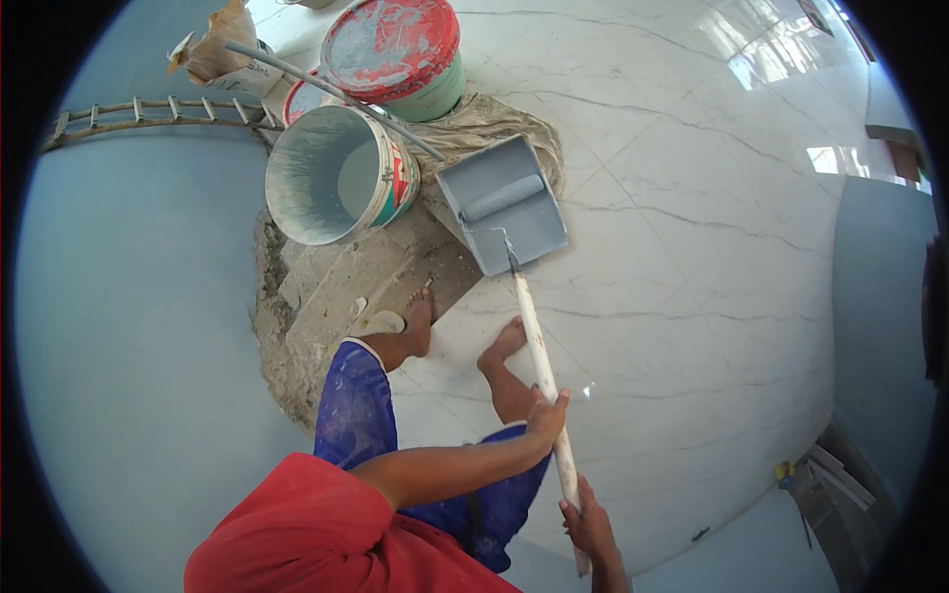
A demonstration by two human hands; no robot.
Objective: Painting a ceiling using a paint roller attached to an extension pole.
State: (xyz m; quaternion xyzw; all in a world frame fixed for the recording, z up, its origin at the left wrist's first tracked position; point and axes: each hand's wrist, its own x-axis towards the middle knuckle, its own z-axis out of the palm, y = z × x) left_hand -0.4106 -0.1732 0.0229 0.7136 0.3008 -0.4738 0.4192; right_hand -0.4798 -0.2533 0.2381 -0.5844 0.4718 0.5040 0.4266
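Observation:
A paint roller (502, 199) rests in a grey paint tray (550, 229) on the tiled floor, its sleeve coated in grey paint. From its wire frame a long, pale, paint-smeared pole (534, 336) runs back toward me. My left hand (547, 415) is closed round the pole at mid-length. Farther down, near the pole's end, my right hand (590, 524) grips it too, fingers partly hidden behind it. Left of the tray stands an open bucket (292, 188) with grey paint inside. A long stick (306, 79) passes by the bucket's far rim, its end near the tray.
A red-lidded bucket (395, 54) stands behind, beside a torn paper bag (222, 59). Crumpled cloth (529, 119) lies under the tray's far side. A ladder (148, 112) leans at the left. Rough, rubble-strewn ground (326, 287) borders the left wall. My bare feet stand before the tray.

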